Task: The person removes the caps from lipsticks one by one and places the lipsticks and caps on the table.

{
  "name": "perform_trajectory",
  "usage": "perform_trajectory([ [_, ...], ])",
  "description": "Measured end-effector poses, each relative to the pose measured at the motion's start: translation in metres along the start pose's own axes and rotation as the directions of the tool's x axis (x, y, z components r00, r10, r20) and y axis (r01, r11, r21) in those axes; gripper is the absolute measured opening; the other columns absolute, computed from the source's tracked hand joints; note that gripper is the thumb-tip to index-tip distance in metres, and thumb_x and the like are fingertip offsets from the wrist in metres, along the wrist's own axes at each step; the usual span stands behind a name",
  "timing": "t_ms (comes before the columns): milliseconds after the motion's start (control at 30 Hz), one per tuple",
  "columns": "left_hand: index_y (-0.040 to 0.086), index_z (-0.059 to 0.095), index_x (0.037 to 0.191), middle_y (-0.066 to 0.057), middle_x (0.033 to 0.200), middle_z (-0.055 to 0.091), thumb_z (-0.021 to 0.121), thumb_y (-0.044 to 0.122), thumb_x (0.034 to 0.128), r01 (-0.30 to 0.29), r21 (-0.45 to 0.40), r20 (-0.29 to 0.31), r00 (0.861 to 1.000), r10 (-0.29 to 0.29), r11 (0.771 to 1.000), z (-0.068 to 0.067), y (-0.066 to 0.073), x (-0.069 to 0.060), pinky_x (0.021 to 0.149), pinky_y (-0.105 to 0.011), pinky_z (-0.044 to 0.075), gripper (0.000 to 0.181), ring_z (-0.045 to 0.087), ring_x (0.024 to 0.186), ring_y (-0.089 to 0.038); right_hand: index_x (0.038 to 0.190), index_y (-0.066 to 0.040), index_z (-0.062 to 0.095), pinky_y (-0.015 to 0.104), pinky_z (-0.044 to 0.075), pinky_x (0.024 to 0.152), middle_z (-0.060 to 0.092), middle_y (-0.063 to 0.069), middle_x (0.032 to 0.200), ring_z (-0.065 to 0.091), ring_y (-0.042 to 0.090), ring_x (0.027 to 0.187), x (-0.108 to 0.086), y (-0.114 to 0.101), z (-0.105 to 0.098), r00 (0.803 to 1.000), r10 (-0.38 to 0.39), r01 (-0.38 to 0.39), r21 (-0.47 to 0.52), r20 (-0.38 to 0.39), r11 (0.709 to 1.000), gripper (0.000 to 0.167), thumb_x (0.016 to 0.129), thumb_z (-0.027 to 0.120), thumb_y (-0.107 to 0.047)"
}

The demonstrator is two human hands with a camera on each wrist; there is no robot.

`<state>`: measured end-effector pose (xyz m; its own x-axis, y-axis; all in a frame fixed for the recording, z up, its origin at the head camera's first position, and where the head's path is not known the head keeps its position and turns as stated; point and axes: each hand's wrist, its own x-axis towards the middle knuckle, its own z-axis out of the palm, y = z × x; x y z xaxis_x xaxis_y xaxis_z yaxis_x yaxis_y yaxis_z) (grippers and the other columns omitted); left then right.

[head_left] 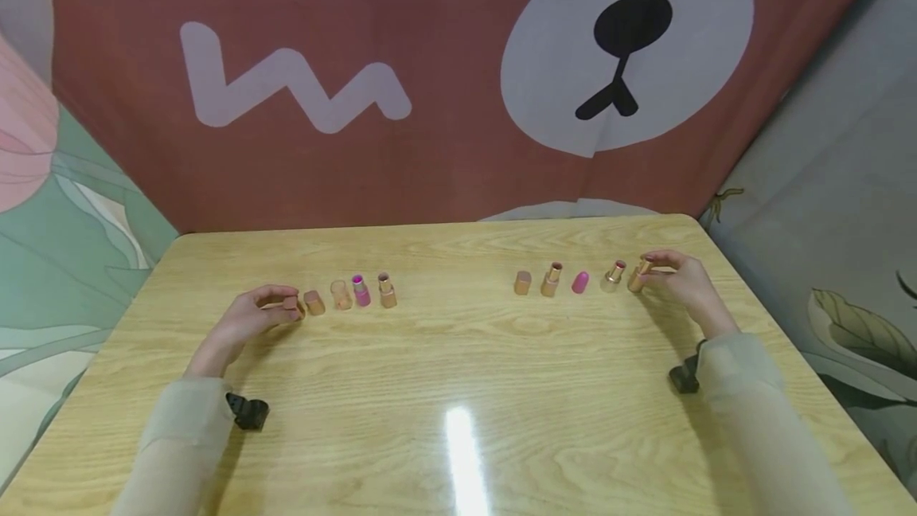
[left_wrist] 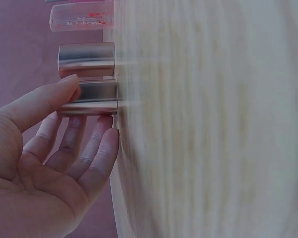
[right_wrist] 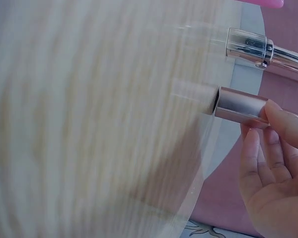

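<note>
At the left end of the left row, my left hand (head_left: 251, 315) pinches a rose-gold lipstick cap (left_wrist: 97, 96) between thumb and fingers. The cap stands upright at the table surface. Beside it is another rose-gold cap (left_wrist: 87, 58), then a clear pinkish cap (left_wrist: 82, 17). My right hand (head_left: 680, 281) holds a rose-gold lipstick tube (right_wrist: 241, 106) at the right end of the other row. That tube is slightly tilted, its lower edge partly off the table; the fingers hide part of its upper end. Next to it stands a clear-based lipstick (right_wrist: 248, 47) with a shiny metal neck.
Further along the left row stand a magenta lipstick (head_left: 361, 291) and a gold lipstick (head_left: 387, 291). The right row also has a rose-gold cap (head_left: 523, 283), an uncapped gold lipstick (head_left: 551, 280) and a pink cap (head_left: 580, 283). A printed cloth (head_left: 451, 166) hangs behind the wooden table (head_left: 458, 357).
</note>
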<state>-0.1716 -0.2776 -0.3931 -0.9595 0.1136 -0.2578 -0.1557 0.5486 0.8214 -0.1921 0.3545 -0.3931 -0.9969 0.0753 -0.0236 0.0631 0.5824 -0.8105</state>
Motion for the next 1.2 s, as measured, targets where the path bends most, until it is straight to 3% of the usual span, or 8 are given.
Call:
perform_trajectory([
  [200,-0.004,0.045,0.135,-0.026,0.137,0.048,0.067,0.026,0.0905,0.007,0.017,0.012,1.0,-0.007,1.0,-0.001,-0.002,0.0,0.077,-0.008,0.044,0.058,0.049,0.088,0.016,0.13,0.012,0.047,0.005,0.046,0.071,0.051,-0.019,0.099,0.05,-0.022,0.079,-0.001,-0.001,-0.002,1.0,0.009,-0.008,-0.003,0.02,1.0,0.051,0.088,0.068,-0.008],
  [467,-0.001,0.045,0.137,-0.022,0.137,0.049,0.067,0.029,0.09,0.018,0.033,0.024,1.0,-0.019,0.999,-0.002,-0.004,0.001,0.081,-0.011,0.045,0.06,0.051,0.091,0.012,0.131,0.011,0.046,0.005,0.047,0.074,0.053,0.017,0.124,0.049,-0.024,0.079,-0.004,-0.001,-0.003,0.999,0.016,-0.014,-0.034,0.047,0.999,0.05,0.089,0.066,-0.009],
  [533,-0.001,0.045,0.137,-0.022,0.139,0.048,0.067,0.03,0.0902,0.022,0.041,0.027,0.999,-0.023,0.999,-0.002,-0.005,0.002,0.082,-0.013,0.044,0.06,0.053,0.097,0.006,0.131,0.012,0.046,0.004,0.047,0.074,0.052,0.021,0.127,0.049,-0.024,0.079,-0.004,0.0,-0.003,0.999,0.021,-0.019,-0.03,0.05,0.999,0.052,0.089,0.067,-0.01],
  [700,-0.002,0.044,0.138,-0.025,0.142,0.045,0.066,0.029,0.091,0.011,0.039,0.03,0.999,-0.012,0.999,-0.002,-0.005,0.002,0.081,-0.012,0.044,0.06,0.051,0.121,-0.025,0.135,0.01,0.043,0.003,0.046,0.074,0.044,0.03,0.137,0.05,-0.022,0.083,-0.005,0.003,-0.004,0.997,0.044,-0.043,-0.015,0.066,0.999,0.056,0.091,0.066,-0.015],
  [800,-0.002,0.044,0.138,-0.025,0.142,0.045,0.066,0.029,0.0909,0.009,0.044,0.033,0.999,-0.01,0.999,-0.002,-0.005,0.002,0.08,-0.011,0.045,0.061,0.052,0.12,-0.024,0.136,0.008,0.043,0.005,0.047,0.075,0.053,0.016,0.129,0.055,-0.017,0.086,-0.007,0.006,-0.006,0.996,0.053,-0.054,0.01,0.078,0.998,0.06,0.09,0.068,-0.02],
  [967,0.0,0.043,0.139,-0.023,0.139,0.048,0.066,0.034,0.09,0.017,0.068,0.035,0.999,-0.019,0.998,-0.005,-0.006,0.001,0.084,-0.016,0.044,0.064,0.052,0.099,0.006,0.134,-0.001,0.047,0.007,0.046,0.078,0.054,-0.027,0.103,0.054,-0.018,0.09,-0.012,0.009,-0.014,0.992,0.053,-0.064,0.093,0.112,0.994,0.055,0.089,0.069,-0.024],
  [1100,0.0,0.041,0.141,-0.024,0.141,0.047,0.066,0.035,0.0898,0.007,0.082,0.039,0.999,-0.01,0.997,-0.009,-0.008,-0.001,0.084,-0.016,0.044,0.067,0.051,0.1,0.007,0.133,-0.009,0.047,0.01,0.047,0.081,0.054,-0.032,0.103,0.054,-0.014,0.094,-0.015,0.012,-0.021,0.988,0.064,-0.083,0.131,0.144,0.988,0.048,0.092,0.064,-0.026],
  [1200,-0.003,0.039,0.141,-0.027,0.143,0.043,0.066,0.033,0.0906,-0.005,0.086,0.047,0.999,0.001,0.996,-0.012,-0.01,-0.003,0.08,-0.011,0.044,0.067,0.053,0.102,0.005,0.141,-0.004,0.038,0.011,0.049,0.083,0.051,-0.03,0.107,0.054,-0.013,0.097,-0.017,0.016,-0.025,0.982,0.079,-0.103,0.139,0.169,0.985,0.057,0.094,0.062,-0.027],
])
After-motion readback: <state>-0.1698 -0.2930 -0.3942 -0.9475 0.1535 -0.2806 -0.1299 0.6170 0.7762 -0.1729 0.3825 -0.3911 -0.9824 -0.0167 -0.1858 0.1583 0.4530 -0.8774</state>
